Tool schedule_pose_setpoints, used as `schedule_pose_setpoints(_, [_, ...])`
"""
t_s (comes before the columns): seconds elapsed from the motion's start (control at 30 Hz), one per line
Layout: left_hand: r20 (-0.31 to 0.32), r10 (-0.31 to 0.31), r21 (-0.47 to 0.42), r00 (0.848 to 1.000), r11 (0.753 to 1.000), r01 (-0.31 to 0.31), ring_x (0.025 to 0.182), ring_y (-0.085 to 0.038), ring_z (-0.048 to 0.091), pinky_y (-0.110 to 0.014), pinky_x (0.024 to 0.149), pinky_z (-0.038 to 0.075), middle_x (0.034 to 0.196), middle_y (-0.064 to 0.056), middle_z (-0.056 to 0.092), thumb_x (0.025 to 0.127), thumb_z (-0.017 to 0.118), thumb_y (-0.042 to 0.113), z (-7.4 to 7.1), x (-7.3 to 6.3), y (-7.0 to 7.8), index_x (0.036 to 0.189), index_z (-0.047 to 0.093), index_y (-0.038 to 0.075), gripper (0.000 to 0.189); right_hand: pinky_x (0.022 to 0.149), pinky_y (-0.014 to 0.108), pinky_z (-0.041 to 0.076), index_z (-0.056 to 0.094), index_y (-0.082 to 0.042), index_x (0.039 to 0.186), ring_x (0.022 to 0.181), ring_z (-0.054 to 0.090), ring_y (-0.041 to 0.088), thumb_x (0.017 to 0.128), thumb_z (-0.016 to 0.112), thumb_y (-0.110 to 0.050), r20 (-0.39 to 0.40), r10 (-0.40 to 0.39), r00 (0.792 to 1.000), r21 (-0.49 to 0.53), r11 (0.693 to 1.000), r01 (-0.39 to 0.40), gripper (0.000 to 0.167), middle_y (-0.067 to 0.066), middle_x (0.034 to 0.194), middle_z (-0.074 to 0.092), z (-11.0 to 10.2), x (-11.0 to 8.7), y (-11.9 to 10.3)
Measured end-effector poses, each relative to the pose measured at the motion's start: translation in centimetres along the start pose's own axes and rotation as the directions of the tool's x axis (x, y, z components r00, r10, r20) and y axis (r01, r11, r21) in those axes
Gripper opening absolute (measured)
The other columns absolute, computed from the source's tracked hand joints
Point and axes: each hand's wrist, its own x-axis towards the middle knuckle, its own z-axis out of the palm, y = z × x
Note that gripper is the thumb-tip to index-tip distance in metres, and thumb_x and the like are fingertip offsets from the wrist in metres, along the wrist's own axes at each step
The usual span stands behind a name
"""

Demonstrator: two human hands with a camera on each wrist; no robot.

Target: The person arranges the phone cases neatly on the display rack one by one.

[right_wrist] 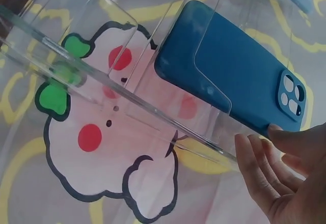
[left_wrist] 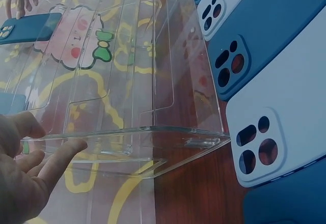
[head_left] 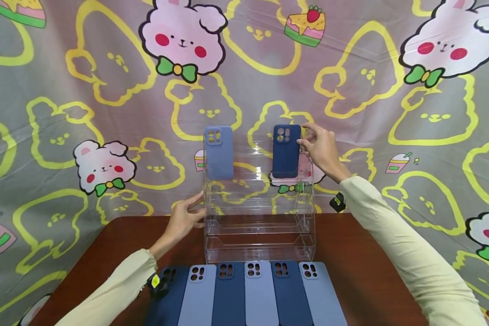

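- Dark blue phone case (head_left: 286, 154) stands upright at the right end of the top tier of a clear stepped stand (head_left: 258, 253), its lower end behind the transparent front lip and its camera cutout at the upper left in the head view.
- Right hand (head_left: 321, 145) pinches this case by its right edge near the top, thumb in front and fingertips toward the back; the hand is mostly closed, with only the case's thickness between thumb and fingers.
- Lavender-blue phone case (head_left: 221, 156) stands upright at the left end of the same tier, well apart from the dark one.
- Left hand (head_left: 185, 217) is at the stand's left side, fingers loosely extended and parted from the thumb; whether it presses firmly on the clear side panel, I cannot tell.
- Row of six phone cases (head_left: 261, 294) lies on the brown table (head_left: 350, 249) just in front of the stand, side by side, dark blue and pale blue alternating, cutouts toward the stand.
- Pale yellow sleeves (head_left: 399, 244) cover both arms, with a small black device near each cuff.
- Behind everything hangs a grey-pink cloth (head_left: 248, 86) printed with white rabbits, yellow outlines, cake slices and drinks.
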Motion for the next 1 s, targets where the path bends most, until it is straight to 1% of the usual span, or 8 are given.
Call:
schedule_pose_setpoints(0.2, [-0.007, 0.008, -0.012, 1.000, 1.000, -0.008, 0.120, -0.052, 0.064, -0.040, 0.073, 0.069, 0.153, -0.027, 0.050, 0.097, 0.064, -0.009, 0.0, -0.2, 0.0, 0.156, 0.046, 0.002, 0.062, 0.041, 0.014, 0.050, 0.066, 0.003, 0.135, 0.058, 0.069, 0.030, 0.099, 0.071, -0.004, -0.031, -0.015, 0.999, 0.044, 0.999, 0.016, 0.037, 0.030, 0.092, 0.074, 0.0, -0.3, 0.4])
schedule_pose_setpoints(0.3, [-0.001, 0.010, -0.014, 1.000, 1.000, -0.010, 0.120, -0.052, 0.064, -0.040, 0.073, 0.069, 0.153, -0.027, 0.049, 0.098, 0.064, -0.008, -0.1, -0.3, 0.0, 0.156, 0.045, 0.002, 0.063, 0.045, 0.013, 0.052, 0.069, 0.003, 0.131, 0.062, 0.071, 0.027, 0.100, 0.072, -0.008, -0.061, -0.023, 0.998, 0.033, 0.999, 0.026, 0.033, 0.027, 0.092, 0.075, 0.0, -0.7, 0.7])
schedule_pose_setpoints(0.43, [0.003, 0.013, -0.006, 1.000, 1.000, -0.013, 0.119, -0.050, 0.065, -0.040, 0.074, 0.069, 0.153, -0.026, 0.051, 0.098, 0.066, -0.007, -0.1, -0.3, 0.1, 0.157, 0.045, 0.004, 0.063, 0.057, 0.013, 0.051, 0.070, 0.004, 0.128, 0.074, 0.074, 0.035, 0.101, 0.071, -0.014, -0.090, -0.051, 0.995, -0.016, 0.999, 0.049, 0.032, 0.025, 0.094, 0.076, -0.3, -1.8, 1.2])
schedule_pose_setpoints(0.5, [0.002, 0.017, -0.003, 1.000, 1.000, -0.017, 0.119, -0.050, 0.065, -0.041, 0.074, 0.069, 0.152, -0.026, 0.052, 0.098, 0.066, -0.007, -0.2, -0.2, 0.1, 0.157, 0.045, 0.004, 0.064, 0.059, 0.011, 0.049, 0.071, 0.004, 0.127, 0.074, 0.075, 0.037, 0.102, 0.070, -0.016, -0.093, -0.064, 0.994, -0.036, 0.998, 0.061, 0.032, 0.025, 0.095, 0.076, -0.6, -2.4, 1.5])
schedule_pose_setpoints(0.73, [0.013, 0.009, -0.024, 1.000, 1.000, -0.009, 0.119, -0.051, 0.065, -0.041, 0.075, 0.069, 0.149, -0.030, 0.053, 0.098, 0.066, -0.007, -0.1, -0.1, 0.1, 0.157, 0.046, 0.004, 0.062, 0.049, 0.005, 0.049, 0.071, 0.005, 0.125, 0.060, 0.068, 0.011, 0.100, 0.071, -0.010, -0.085, -0.038, 0.996, -0.025, 0.999, 0.036, 0.029, 0.025, 0.091, 0.075, -1.8, -4.8, 3.0])
schedule_pose_setpoints(0.8, [0.006, 0.007, -0.024, 1.000, 1.000, -0.007, 0.119, -0.051, 0.065, -0.041, 0.074, 0.069, 0.149, -0.029, 0.053, 0.098, 0.066, -0.007, -0.1, -0.1, 0.1, 0.156, 0.047, 0.004, 0.062, 0.050, 0.004, 0.048, 0.071, 0.004, 0.126, 0.064, 0.071, 0.017, 0.100, 0.071, -0.011, -0.071, -0.017, 0.997, -0.033, 0.999, 0.014, 0.030, 0.026, 0.093, 0.075, -2.0, -5.5, 3.2])
schedule_pose_setpoints(0.93, [-0.002, 0.015, -0.030, 1.000, 0.999, -0.015, 0.118, -0.053, 0.065, -0.039, 0.073, 0.069, 0.149, -0.029, 0.053, 0.098, 0.066, -0.008, -0.3, -0.1, 0.1, 0.155, 0.047, 0.003, 0.062, 0.051, 0.007, 0.051, 0.069, 0.003, 0.129, 0.076, 0.075, 0.038, 0.101, 0.071, -0.016, -0.022, 0.026, 0.999, -0.050, 0.998, -0.027, 0.034, 0.025, 0.096, 0.074, -2.5, -7.1, 3.5])
schedule_pose_setpoints(1.0, [0.011, 0.015, -0.043, 1.000, 0.999, -0.014, 0.118, -0.053, 0.065, -0.040, 0.073, 0.069, 0.150, -0.029, 0.052, 0.098, 0.066, -0.009, -0.4, -0.1, 0.0, 0.156, 0.047, 0.002, 0.062, 0.051, 0.010, 0.053, 0.068, 0.004, 0.129, 0.076, 0.075, 0.039, 0.102, 0.070, -0.017, 0.011, 0.044, 0.999, -0.059, 0.997, -0.043, 0.034, 0.026, 0.097, 0.074, -2.7, -8.1, 3.7])
